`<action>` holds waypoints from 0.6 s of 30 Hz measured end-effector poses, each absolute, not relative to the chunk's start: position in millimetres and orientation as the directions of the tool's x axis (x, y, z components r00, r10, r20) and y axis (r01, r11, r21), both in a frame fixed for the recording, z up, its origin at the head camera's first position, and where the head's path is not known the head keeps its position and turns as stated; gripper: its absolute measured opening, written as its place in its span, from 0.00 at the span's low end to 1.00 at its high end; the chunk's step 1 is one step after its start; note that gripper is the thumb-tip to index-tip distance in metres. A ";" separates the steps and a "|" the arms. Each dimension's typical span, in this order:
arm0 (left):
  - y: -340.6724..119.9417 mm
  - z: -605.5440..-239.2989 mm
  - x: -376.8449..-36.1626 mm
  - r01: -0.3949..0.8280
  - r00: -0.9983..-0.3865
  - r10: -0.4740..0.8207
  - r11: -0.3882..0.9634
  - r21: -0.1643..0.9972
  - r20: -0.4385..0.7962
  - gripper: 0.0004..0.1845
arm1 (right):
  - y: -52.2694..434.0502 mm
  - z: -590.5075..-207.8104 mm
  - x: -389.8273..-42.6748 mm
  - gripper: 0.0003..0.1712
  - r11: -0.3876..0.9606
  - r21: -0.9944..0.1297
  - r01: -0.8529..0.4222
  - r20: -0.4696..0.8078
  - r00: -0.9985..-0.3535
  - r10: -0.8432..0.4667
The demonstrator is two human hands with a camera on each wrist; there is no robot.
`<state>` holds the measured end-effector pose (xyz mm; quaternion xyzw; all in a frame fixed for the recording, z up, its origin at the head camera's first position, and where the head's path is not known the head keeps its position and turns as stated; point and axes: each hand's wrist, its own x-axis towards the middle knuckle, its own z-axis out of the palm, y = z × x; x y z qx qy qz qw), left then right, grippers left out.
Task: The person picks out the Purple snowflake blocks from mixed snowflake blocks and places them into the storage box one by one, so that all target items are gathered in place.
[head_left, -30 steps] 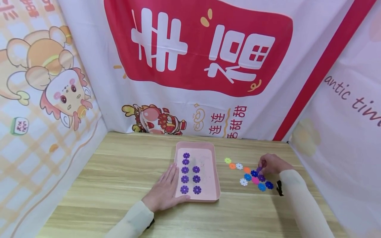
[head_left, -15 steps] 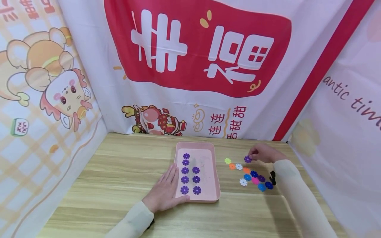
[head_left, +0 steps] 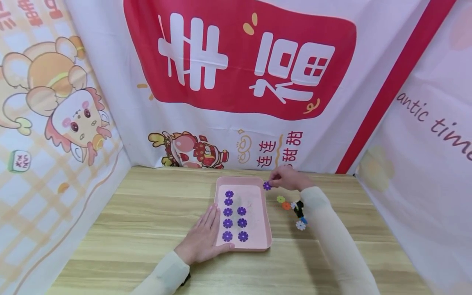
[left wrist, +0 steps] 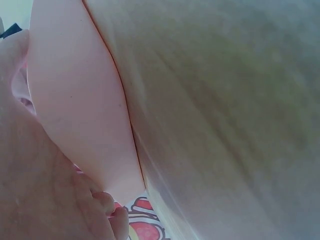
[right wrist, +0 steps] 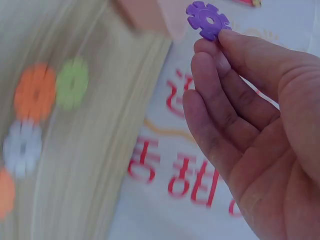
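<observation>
My right hand (head_left: 289, 178) pinches a purple snowflake disc (right wrist: 209, 20) by its edge between thumb and forefinger. In the head view that disc overlaps the right wall of the pink tray (head_left: 262, 229) near its far corner. Along the tray's left side lies my left hand (head_left: 200, 241), fingers straight against the wall and thumb at the near rim. Inside the tray, purple discs stand in two columns: a longer left column (head_left: 228, 212) and a shorter right one (head_left: 241, 223). In the left wrist view the back of the left hand (left wrist: 45, 185) covers part of the tray's outer wall (left wrist: 85, 90).
Right of the tray lie a yellow-green disc (head_left: 280, 199), an orange disc (head_left: 286, 206) and white discs (head_left: 300, 225). The right sleeve (head_left: 332, 237) hides others there. A printed cloth (head_left: 236, 119) hangs at the table's back edge; more cloth stands at both sides.
My right hand has lifted a purple disc from the loose pile and carried it left to the tray's far right corner. The left hand stays at the tray.
</observation>
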<state>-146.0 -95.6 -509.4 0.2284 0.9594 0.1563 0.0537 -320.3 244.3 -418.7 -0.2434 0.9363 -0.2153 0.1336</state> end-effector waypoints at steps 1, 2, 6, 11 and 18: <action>-95.8 -509.6 -145.9 0.422 -0.890 0.455 0.846 0.326 -0.029 0.63 | 236.5 -420.5 -320.7 0.06 0.780 -0.477 -0.404 -0.140 -0.842 -0.522; -95.9 -509.7 -145.9 0.422 -0.890 0.455 0.846 0.327 -0.028 0.63 | 229.4 -423.2 -321.1 0.06 0.773 -0.487 -0.407 -0.137 -0.839 -0.527; -96.0 -510.0 -145.8 0.420 -0.890 0.455 0.843 0.335 -0.028 0.63 | 205.8 -435.7 -320.5 0.06 0.751 -0.531 -0.392 -0.146 -0.831 -0.537; -96.1 -509.6 -146.7 0.425 -0.887 0.460 0.842 0.331 -0.032 0.63 | 182.9 -451.7 -317.4 0.06 0.748 -0.565 -0.348 -0.163 -0.842 -0.515; -98.0 -509.8 -146.3 0.409 -0.893 0.449 0.846 0.343 -0.042 0.63 | 153.6 -465.7 -312.0 0.06 0.762 -0.569 -0.309 -0.191 -0.852 -0.488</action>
